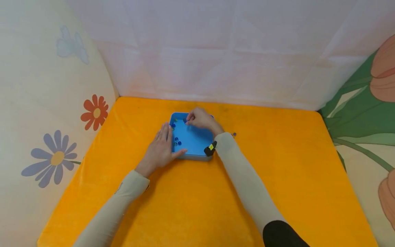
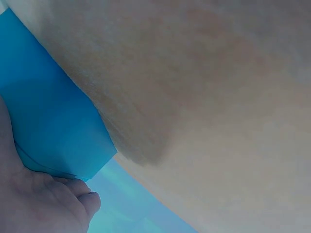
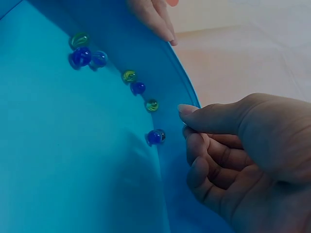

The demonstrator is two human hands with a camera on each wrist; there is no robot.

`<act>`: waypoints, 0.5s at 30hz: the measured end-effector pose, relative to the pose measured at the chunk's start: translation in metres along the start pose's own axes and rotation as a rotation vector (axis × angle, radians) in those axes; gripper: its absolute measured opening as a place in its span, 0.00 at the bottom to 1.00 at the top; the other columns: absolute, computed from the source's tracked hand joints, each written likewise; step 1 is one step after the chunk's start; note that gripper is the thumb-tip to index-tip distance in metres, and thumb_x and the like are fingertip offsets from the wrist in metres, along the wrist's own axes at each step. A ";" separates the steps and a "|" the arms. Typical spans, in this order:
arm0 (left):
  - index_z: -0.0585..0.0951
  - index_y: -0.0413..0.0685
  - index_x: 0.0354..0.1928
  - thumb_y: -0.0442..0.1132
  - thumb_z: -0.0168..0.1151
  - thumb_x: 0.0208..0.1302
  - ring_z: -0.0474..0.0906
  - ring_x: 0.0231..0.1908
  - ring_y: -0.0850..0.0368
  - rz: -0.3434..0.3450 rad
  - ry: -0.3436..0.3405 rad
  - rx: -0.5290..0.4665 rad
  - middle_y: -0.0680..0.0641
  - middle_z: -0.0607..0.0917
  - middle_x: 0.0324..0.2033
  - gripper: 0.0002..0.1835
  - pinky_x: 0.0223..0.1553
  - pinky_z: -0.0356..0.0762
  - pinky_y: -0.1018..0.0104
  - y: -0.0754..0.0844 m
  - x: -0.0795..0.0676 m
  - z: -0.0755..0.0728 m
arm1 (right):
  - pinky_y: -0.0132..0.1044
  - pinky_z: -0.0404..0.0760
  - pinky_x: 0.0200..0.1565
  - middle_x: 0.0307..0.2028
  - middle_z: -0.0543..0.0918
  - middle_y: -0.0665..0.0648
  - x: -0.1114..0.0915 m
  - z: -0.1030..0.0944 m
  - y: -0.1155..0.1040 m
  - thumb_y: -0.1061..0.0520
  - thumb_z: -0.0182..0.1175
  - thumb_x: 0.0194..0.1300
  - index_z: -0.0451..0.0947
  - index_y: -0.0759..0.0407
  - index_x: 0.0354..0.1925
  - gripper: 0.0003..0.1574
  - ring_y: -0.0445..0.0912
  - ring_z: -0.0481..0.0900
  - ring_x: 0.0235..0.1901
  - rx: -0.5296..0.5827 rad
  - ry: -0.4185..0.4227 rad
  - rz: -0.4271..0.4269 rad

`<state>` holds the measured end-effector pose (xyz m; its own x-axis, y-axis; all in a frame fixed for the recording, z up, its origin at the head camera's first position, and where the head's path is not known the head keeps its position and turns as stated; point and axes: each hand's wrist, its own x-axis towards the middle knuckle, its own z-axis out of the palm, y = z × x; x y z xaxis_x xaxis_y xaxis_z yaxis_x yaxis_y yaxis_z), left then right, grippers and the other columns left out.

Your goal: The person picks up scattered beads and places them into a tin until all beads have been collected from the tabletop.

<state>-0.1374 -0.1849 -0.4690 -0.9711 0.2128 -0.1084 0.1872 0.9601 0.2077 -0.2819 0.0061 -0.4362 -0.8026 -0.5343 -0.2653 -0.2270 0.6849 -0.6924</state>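
Observation:
A shallow blue box [image 1: 197, 137] sits on the orange surface, with several blue and green-streaked glass marbles along its left side. My left hand [image 1: 160, 145] rests at the box's left wall, fingers straight and thumb spread along the front rim. Over the far part of the box is my right hand [image 1: 200, 118], its fingers curled and the thumb tip close to the index finger. No marble shows between those fingertips in the right wrist view. Just beside them, a blue marble [image 3: 155, 137] lies at the foot of the wall, overlapping a darker one.
A few marbles [image 1: 234, 134] lie on the orange cloth [image 1: 277, 164] right of the box, partly hidden by the right sleeve. A pale cloth backdrop [image 1: 216, 61] stands behind, with flower-printed panels at both sides.

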 end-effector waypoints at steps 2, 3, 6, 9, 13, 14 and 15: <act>0.43 0.31 0.83 0.78 0.53 0.66 0.41 0.85 0.34 0.000 0.000 0.001 0.32 0.42 0.84 0.66 0.83 0.47 0.43 0.000 0.000 0.001 | 0.38 0.83 0.49 0.51 0.88 0.59 0.001 0.001 0.000 0.54 0.63 0.76 0.86 0.60 0.53 0.14 0.50 0.81 0.44 0.001 -0.005 0.011; 0.43 0.31 0.83 0.78 0.52 0.67 0.41 0.85 0.34 0.002 0.002 0.004 0.32 0.42 0.84 0.66 0.83 0.47 0.42 0.000 0.000 0.001 | 0.39 0.84 0.50 0.51 0.88 0.59 0.001 0.002 0.000 0.54 0.63 0.77 0.86 0.60 0.53 0.14 0.51 0.81 0.45 0.001 -0.007 0.016; 0.43 0.31 0.83 0.78 0.52 0.67 0.41 0.85 0.34 0.005 0.004 0.006 0.32 0.42 0.84 0.65 0.84 0.46 0.43 0.000 0.000 0.002 | 0.40 0.85 0.53 0.52 0.88 0.59 0.001 0.003 0.001 0.55 0.63 0.77 0.87 0.60 0.53 0.14 0.51 0.81 0.46 0.002 -0.013 0.018; 0.43 0.31 0.82 0.78 0.53 0.67 0.41 0.85 0.34 0.006 0.005 0.010 0.32 0.42 0.84 0.66 0.84 0.46 0.43 0.000 0.000 0.002 | 0.40 0.85 0.55 0.52 0.88 0.59 0.002 0.004 0.001 0.54 0.63 0.77 0.87 0.60 0.54 0.14 0.50 0.81 0.46 0.005 -0.017 0.012; 0.43 0.31 0.82 0.78 0.53 0.67 0.41 0.85 0.35 0.004 0.008 0.009 0.32 0.42 0.84 0.66 0.84 0.46 0.44 0.001 0.000 0.002 | 0.42 0.86 0.57 0.50 0.88 0.59 0.003 0.005 0.003 0.55 0.63 0.76 0.87 0.60 0.53 0.14 0.50 0.82 0.46 0.013 -0.009 -0.001; 0.43 0.31 0.82 0.78 0.53 0.67 0.41 0.85 0.35 0.003 0.007 0.010 0.32 0.42 0.84 0.66 0.84 0.46 0.44 0.001 0.000 0.002 | 0.43 0.86 0.57 0.50 0.88 0.59 0.002 0.005 0.003 0.55 0.63 0.76 0.87 0.60 0.53 0.13 0.51 0.82 0.46 0.016 -0.007 -0.004; 0.43 0.31 0.82 0.78 0.53 0.67 0.40 0.85 0.35 0.003 0.007 0.010 0.32 0.42 0.84 0.66 0.84 0.46 0.44 0.001 -0.001 0.002 | 0.43 0.86 0.58 0.50 0.88 0.58 0.002 0.005 0.003 0.55 0.63 0.76 0.87 0.60 0.53 0.13 0.51 0.82 0.46 0.016 -0.005 -0.005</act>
<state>-0.1365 -0.1840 -0.4706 -0.9715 0.2142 -0.1016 0.1912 0.9612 0.1986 -0.2817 0.0046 -0.4422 -0.7986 -0.5404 -0.2650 -0.2225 0.6742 -0.7043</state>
